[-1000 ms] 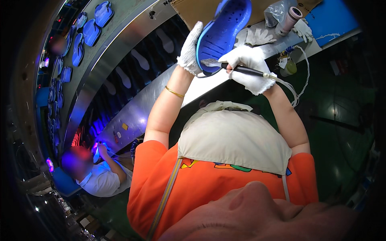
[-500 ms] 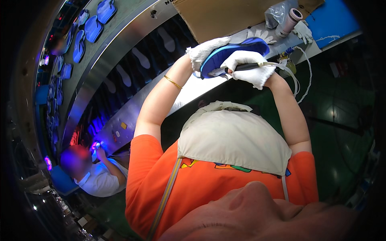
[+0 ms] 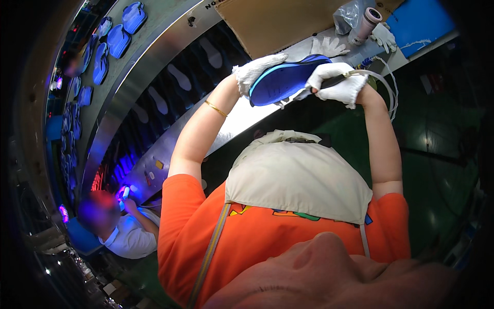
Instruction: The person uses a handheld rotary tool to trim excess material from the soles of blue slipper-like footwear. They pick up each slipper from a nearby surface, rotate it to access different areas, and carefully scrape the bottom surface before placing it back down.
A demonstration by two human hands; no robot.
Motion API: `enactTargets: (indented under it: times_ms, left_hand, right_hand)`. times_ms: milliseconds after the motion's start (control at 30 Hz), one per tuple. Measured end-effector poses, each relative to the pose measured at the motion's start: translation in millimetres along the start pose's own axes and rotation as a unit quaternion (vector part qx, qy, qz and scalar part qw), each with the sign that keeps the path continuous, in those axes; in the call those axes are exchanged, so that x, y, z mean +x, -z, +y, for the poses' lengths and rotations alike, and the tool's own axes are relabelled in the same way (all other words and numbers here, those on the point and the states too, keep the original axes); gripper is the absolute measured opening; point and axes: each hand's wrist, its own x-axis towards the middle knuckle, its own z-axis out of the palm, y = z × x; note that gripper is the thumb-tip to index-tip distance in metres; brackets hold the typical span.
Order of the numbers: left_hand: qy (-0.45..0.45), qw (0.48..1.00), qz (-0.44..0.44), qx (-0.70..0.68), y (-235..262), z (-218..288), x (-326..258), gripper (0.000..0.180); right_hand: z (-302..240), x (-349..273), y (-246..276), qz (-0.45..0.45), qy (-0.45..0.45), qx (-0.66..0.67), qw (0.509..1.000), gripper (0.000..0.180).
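In the head view, my gloved left hand (image 3: pixel 260 72) grips the left rim of a blue shoe sole (image 3: pixel 282 86) with a lighter blue edge. The sole is tilted, its broad inner face toward me. My gloved right hand (image 3: pixel 343 86) is closed around a dark-handled tool (image 3: pixel 332 82) at the sole's right end. Pale tubes (image 3: pixel 383 77) run from the tool past my right wrist. Its tip is hidden, so I cannot tell whether it touches the sole.
Beyond my hands, a cardboard sheet (image 3: pixel 278 26), white gloves (image 3: pixel 329 47), a plastic bag (image 3: pixel 346 19) and a pink bottle (image 3: pixel 368 26) lie or stand on the bench. Blue slippers (image 3: pixel 119 41) line a conveyor at left. A co-worker (image 3: pixel 128 234) sits at lower left.
My right hand and the tool have moved right, from over the sole's middle to its right end. More of the inner face shows, and my left hand has shifted slightly left.
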Motion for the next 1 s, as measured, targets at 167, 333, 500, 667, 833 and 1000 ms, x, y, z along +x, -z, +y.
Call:
enactTargets:
  times_ms: [167,333,500,667,833,1000]
  left_hand:
    - [-0.204,0.966,-0.042,-0.152,-13,-17,-8,0.068]
    - [-0.325,0.882,-0.103,-0.325,-1,-32,14,0.074]
    - [-0.331,0.879,-0.052,-0.340,-10,-41,9,0.071]
    - [-0.335,0.867,-0.059,-0.365,-27,-43,6,0.065]
    - [-0.353,0.868,-0.038,-0.348,-18,-50,4,0.062]
    - [-0.357,0.858,-0.120,-0.348,-43,-54,-7,0.055]
  right_hand:
    - [-18,-2,-20,0.129,0.013,0.247,0.960,0.010]
    - [-23,15,-80,0.240,0.150,0.183,0.942,0.008]
    - [-32,9,-70,0.143,0.059,0.330,0.931,0.007]
    - [-24,25,-70,0.292,0.098,0.196,0.931,0.010]
    - [-43,14,-84,0.219,0.101,0.307,0.921,0.011]
    - [-30,30,-53,0.389,0.101,0.281,0.872,0.010]
